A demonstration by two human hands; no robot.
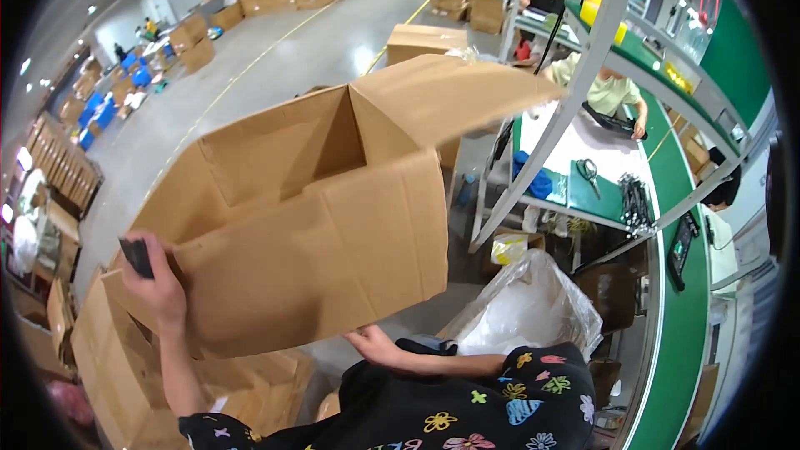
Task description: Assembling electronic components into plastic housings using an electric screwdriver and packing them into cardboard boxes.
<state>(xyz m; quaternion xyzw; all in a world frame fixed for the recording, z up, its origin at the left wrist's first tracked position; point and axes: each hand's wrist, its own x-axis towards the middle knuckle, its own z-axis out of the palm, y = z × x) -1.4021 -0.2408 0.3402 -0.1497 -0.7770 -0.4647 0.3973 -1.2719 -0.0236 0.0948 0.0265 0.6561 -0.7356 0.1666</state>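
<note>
A large brown cardboard box [317,258] hangs tilted in front of me, its top flaps up and its inside bare where I can see it. At its left end, my left hand [162,292] is closed against the box wall, with a small black block-like object [137,257] in its grip; what kind of object it is I cannot make out. My right hand [377,345] supports the box from below at the lower edge, fingers partly hidden under the cardboard. One long flap [467,96] sticks out to the far right.
Another open carton [108,358] stands below on the left. To the right are a plastic-lined container [533,308], a metal-framed workbench [508,221] with scissors [588,173] and black cables [635,204], and a green conveyor belt [667,350]. A co-worker [612,92] sits beyond the bench.
</note>
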